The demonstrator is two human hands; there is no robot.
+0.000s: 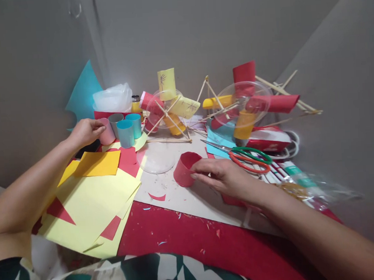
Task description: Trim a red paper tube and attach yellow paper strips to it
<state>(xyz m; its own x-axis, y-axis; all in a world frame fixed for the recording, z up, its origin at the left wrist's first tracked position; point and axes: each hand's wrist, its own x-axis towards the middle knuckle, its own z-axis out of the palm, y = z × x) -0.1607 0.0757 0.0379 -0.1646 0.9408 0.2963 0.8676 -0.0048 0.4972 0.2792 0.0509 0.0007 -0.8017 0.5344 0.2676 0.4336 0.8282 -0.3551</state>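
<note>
Grey walls close in on a cluttered craft surface (184,197), where my two bare hands work well apart. My right hand (223,176) pinches a short red paper tube (184,170) near the middle of the pale board, thumb and fingertips closed on its open end, apparently to keep the rolled paper from springing loose. My left hand (85,132) reaches to the far left and curls its fingers around a pink cup (107,132), which stands touching a grey cup (115,119) and two blue cups (126,133) in a tight cluster. Loose yellow sheets (92,202) and an orange sheet (99,163) fan out beneath my left arm, with red scraps between them. Scissors (250,159) with red and green handles lie just beyond my right hand, within easy reach. Behind them stand two wheels (170,109) built of thin sticks, clear discs and rolled paper in red and yellow. A clear round lid (156,159) lies flat beside the tube, and a wide red sheet (197,241) covers the near edge.
</note>
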